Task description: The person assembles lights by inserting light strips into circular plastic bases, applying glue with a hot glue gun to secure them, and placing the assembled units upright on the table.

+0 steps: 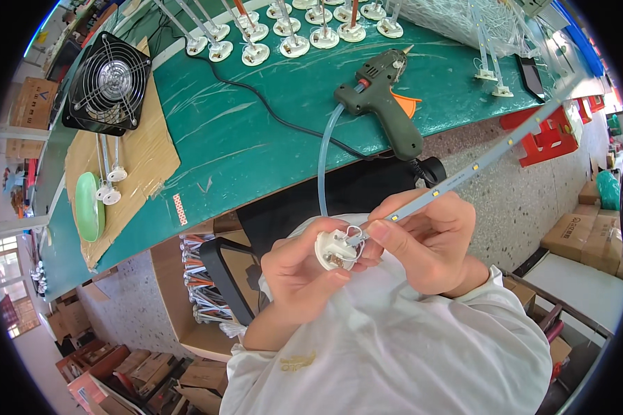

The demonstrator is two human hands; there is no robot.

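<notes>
In front of my chest, my left hand [292,268] is closed around a small round white base [324,257] with a little circuit part and thin white wires on its face. Between the thumb and fingers of my right hand [432,242], a long narrow LED strip [474,168] is pinched near its lower end. That end meets the base, where the wires loop between the two; whether it is fixed there I cannot tell. The strip slants up to the far right. Beyond my hands a dark green glue gun [387,104] lies on the bench, a bluish translucent glue stick [327,149] trailing from its back.
Several white bases with upright strips [294,46] stand at the back of the green bench [235,149]. On the left are a black fan [109,83], cardboard [156,149] and a green dish [90,206]. A red stool [550,142] and cartons [581,238] stand right.
</notes>
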